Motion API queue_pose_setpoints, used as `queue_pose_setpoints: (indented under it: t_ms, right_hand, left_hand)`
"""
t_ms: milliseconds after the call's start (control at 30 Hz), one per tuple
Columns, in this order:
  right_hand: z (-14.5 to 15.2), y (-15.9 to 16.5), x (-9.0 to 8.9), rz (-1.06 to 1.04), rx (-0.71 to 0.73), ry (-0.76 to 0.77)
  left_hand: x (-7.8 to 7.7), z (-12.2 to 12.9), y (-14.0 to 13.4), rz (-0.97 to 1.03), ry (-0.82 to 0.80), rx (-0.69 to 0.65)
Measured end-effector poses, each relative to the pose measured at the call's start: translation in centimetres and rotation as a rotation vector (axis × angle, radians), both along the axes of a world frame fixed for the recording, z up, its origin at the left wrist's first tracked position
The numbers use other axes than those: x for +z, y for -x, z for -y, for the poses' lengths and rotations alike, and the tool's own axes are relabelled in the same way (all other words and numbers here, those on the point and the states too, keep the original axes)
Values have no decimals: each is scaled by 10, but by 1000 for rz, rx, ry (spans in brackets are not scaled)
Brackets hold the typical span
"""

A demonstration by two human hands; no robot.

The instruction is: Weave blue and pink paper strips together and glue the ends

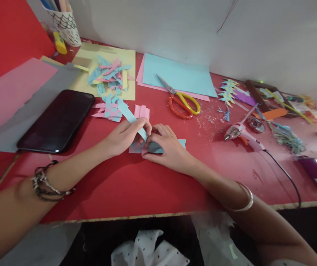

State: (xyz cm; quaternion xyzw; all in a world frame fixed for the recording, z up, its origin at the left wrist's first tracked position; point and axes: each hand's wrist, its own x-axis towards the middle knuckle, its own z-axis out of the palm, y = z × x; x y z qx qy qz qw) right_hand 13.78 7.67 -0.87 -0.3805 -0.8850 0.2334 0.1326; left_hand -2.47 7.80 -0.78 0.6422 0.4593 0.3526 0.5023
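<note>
My left hand [129,135] pinches a light blue paper strip [127,112], which slants up and left from the fingers. Right beside it, my right hand [166,146] presses its fingertips on a folded blue paper strip [182,142] lying flat on the red table [125,184]; part of that strip is hidden under the hand. Just beyond the fingers lie folded pink paper strips [142,111]. To their left is a small woven piece of pink and blue strips [110,109].
Yellow paper [83,87] carries a heap of cut strips [111,75]. Scissors [179,98] lie before blue sheets [177,72]. A black phone [57,122] is at left. A glue gun [243,135] with its cord, a purple box [315,171] and craft scraps are at right.
</note>
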Motion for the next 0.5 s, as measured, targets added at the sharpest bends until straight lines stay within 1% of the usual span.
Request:
queue_pose_setpoints:
  t_ms: [200,333,500]
  right_hand:
    - [0,1,-3,-30,-20,-19]
    - [0,1,-2,-54,-1,0]
    - [1,1,-1,-75,6,-15]
  left_hand:
    - [0,0,1,21,11,-6]
    - [1,1,0,14,32,14]
    - [2,1,-1,11,6,13]
